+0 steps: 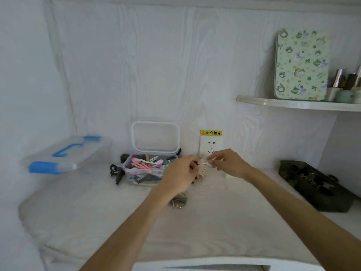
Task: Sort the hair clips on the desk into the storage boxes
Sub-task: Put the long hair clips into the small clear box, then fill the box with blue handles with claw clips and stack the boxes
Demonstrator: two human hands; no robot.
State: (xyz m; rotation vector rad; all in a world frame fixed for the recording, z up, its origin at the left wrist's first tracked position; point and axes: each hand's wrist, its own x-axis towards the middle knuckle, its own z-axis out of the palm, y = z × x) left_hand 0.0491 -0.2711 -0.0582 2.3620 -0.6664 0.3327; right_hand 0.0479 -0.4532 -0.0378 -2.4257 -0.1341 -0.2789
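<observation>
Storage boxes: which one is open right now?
The small clear box at the desk's back, holding coloured clips, is open, its lid standing up against the wall. The blue-handled box to its left is closed.

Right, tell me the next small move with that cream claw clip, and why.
Probably carry the cream claw clip left and drop it into the open clear box. Both the left hand and right hand pinch it just right of that box, whose lid stands up and which already holds clips; the blue-handled box looks closed.
</observation>
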